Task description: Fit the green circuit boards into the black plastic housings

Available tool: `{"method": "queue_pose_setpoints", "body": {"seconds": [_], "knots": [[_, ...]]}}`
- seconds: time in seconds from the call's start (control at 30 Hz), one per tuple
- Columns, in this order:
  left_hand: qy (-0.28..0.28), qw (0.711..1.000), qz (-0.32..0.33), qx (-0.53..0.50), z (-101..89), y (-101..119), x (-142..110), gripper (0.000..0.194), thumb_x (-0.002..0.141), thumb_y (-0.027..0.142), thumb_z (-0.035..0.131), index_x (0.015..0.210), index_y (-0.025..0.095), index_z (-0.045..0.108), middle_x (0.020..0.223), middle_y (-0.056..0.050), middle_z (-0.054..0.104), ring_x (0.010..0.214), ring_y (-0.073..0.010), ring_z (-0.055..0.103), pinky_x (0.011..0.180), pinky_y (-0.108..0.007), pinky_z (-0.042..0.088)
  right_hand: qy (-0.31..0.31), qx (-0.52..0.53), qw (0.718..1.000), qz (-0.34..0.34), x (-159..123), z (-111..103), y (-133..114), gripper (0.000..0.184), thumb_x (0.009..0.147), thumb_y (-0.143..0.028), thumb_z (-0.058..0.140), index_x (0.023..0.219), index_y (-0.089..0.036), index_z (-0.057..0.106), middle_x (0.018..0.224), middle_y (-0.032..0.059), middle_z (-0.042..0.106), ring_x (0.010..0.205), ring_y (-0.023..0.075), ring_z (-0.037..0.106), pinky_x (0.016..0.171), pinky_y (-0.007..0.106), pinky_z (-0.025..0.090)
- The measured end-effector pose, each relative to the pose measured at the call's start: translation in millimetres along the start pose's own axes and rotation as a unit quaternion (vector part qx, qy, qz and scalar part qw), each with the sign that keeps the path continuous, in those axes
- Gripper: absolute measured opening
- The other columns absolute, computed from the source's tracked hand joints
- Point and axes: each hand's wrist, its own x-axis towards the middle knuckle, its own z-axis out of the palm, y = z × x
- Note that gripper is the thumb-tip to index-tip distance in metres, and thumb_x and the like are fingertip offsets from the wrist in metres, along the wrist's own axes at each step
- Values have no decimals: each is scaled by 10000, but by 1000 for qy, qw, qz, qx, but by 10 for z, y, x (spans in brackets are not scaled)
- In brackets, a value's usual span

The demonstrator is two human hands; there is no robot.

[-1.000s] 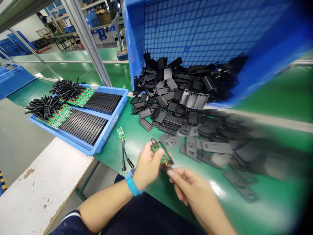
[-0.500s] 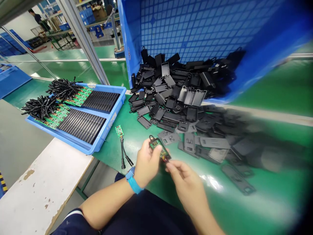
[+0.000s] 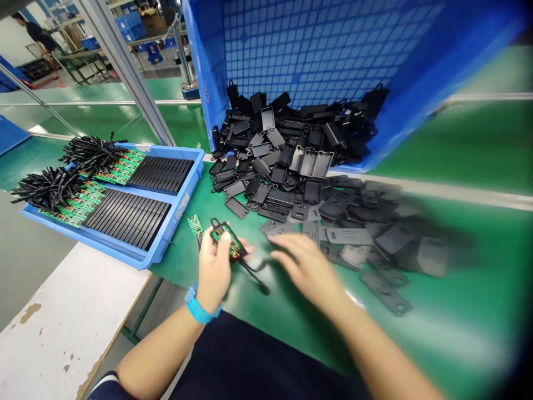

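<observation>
Your left hand (image 3: 213,266) — fingers curled tight — grips a green circuit board (image 3: 222,240) set in a black plastic case, over the green bench mat (image 3: 266,316), black cable (image 3: 252,271) trailing. Your right hand (image 3: 308,264) — fingers loosely spread, holding nothing — is blurred, near the loose black covers (image 3: 277,228).
</observation>
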Motion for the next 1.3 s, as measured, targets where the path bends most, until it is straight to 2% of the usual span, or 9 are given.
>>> {"method": "queue_pose_setpoints", "body": {"seconds": [0.1,0.3,0.37,0.47,0.53,0.63,0.87,1.07,1.3], "knots": [[-45,991,-110,-58,-82,35,163,344,805,430,460,1081,245,369,719,12,585,508,-122,573,437,-223,423,-18,-276,948,-155,237,-103,242,276,812,-70,434,1028,-111,600,1052,143,607,991,280,487,826,416,369],[-140,959,-185,-160,-87,-97,212,324,830,413,390,973,130,460,850,-95,612,613,-124,561,546,-233,373,-38,-325,916,-231,357,-105,328,231,790,-56,445,914,-71,639,811,140,660,738,234,573,724,368,417],[-144,963,-161,-161,-69,-140,188,314,839,386,379,1011,132,443,876,-94,604,645,-133,562,568,-242,367,24,-260,946,-191,298,-117,218,220,810,-120,447,913,-96,641,813,125,663,745,231,586,719,371,438],[-146,975,-112,-127,-23,-189,145,318,851,378,370,1072,153,414,873,-67,586,655,-124,547,569,-234,354,126,41,991,8,194,-121,-76,205,818,-264,476,859,-152,642,867,95,662,733,205,613,676,338,490],[-142,983,-77,-81,20,-208,106,346,851,410,373,1089,164,427,875,-51,571,669,-116,526,566,-226,351,119,237,952,154,147,-94,-297,210,770,-337,542,827,-163,644,804,67,671,654,187,623,625,316,513],[-131,991,-36,-4,87,-205,31,399,850,448,366,1134,177,435,922,-46,552,703,-117,493,574,-224,357,92,354,893,263,124,-23,-530,247,670,-366,639,789,-150,654,702,48,673,594,183,618,583,302,522],[-144,988,19,58,162,-135,-85,440,856,393,384,1239,180,343,1213,-87,461,1023,-193,466,810,-288,388,153,406,857,277,53,38,-580,236,657,-354,664,785,-156,638,696,33,651,522,136,580,545,270,527],[-125,986,72,86,167,-141,-110,400,864,325,395,1229,169,342,1213,-86,463,1132,-193,413,942,-312,328,121,407,864,273,22,43,-570,228,667,-354,665,772,-154,632,694,35,633,582,148,589,577,268,526],[-142,978,74,130,131,-213,-163,409,861,345,384,1246,207,367,938,-67,592,699,-157,549,632,-282,441,49,448,871,197,21,-83,-448,242,701,-291,652,911,-173,625,796,30,627,607,136,565,596,274,490]]}}
